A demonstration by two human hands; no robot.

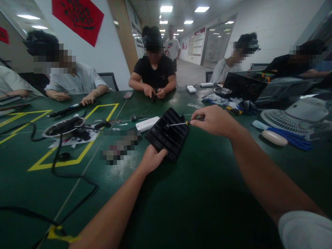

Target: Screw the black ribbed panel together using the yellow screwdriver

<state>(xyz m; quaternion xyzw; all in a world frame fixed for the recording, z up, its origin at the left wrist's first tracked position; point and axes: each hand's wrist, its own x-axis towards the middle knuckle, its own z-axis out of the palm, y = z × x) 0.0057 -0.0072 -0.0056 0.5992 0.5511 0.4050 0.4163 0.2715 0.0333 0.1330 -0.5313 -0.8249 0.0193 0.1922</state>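
A black ribbed plastic panel (178, 136) is tilted up over the green table in front of me. My left hand (152, 159) grips its lower left edge, the thumb lying on the ribbed side. A screwdriver (180, 123) with a yellow and black handle is pinched in the fingers of my right hand (211, 119). Its metal shaft points left, and the tip meets a small round spot, apparently a screw, near the panel's middle. My fingers cover most of the handle.
Left lies a round fan part (64, 127) with a black cable (55, 166) running toward me. A white box (147, 123) sits behind the panel. On the right are a fan head (293, 116), blue cloth (293, 138) and a pale oval object (274, 137). Several people sit around the table.
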